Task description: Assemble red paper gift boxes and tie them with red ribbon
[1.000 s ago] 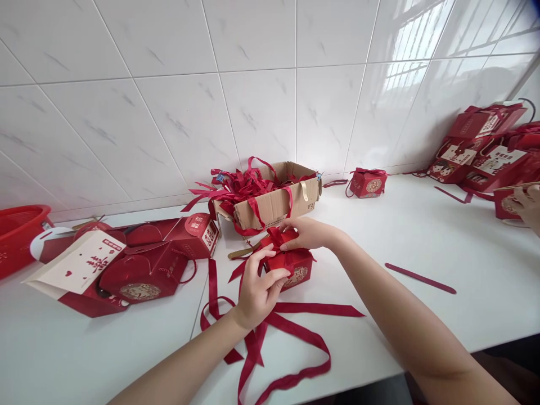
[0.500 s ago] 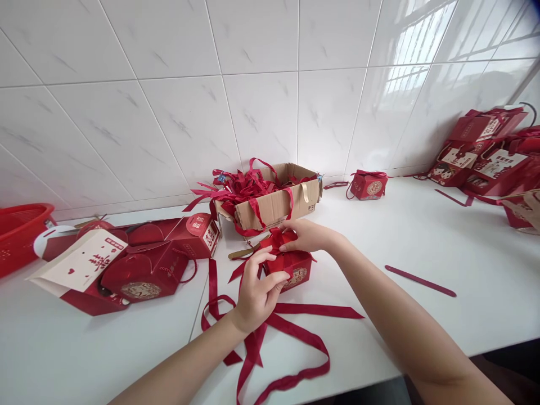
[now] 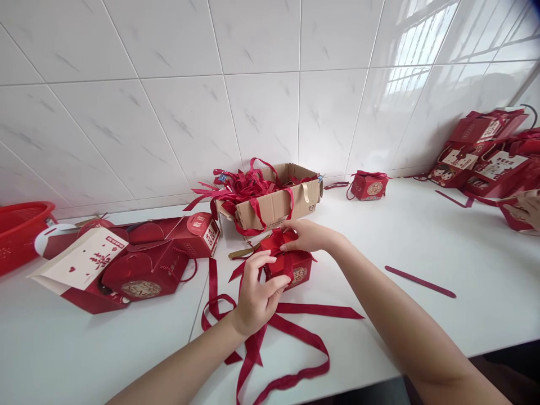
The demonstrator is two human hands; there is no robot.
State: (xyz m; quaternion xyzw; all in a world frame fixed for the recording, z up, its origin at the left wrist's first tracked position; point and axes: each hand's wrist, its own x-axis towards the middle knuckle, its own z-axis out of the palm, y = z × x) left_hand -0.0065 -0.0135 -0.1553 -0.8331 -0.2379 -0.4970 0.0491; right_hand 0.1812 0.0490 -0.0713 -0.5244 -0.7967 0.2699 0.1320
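A small red gift box (image 3: 300,275) with a gold round emblem sits on the white table in front of me, a red ribbon (image 3: 288,260) across its top. My left hand (image 3: 257,292) is curled against the near left side of the box, thumb and fingers on it. From the far right, my right hand (image 3: 310,235) reaches over, its fingers closed at the ribbon on top; the fingertips are partly hidden. Loose red ribbons (image 3: 310,337) lie tangled on the table below my left hand.
Behind the gift box stands a cardboard box (image 3: 276,209) full of ribbons. Red boxes (image 3: 145,270) and a red plastic basket (image 3: 25,239) are at left. A single ribbon strip (image 3: 419,281), another gift box (image 3: 368,185) and stacked boxes (image 3: 489,146) lie right. Another person's hand (image 3: 532,207) holds a box there.
My hands and the gift box stay almost where they were. At the right edge, the other person's hand and box have shifted slightly.
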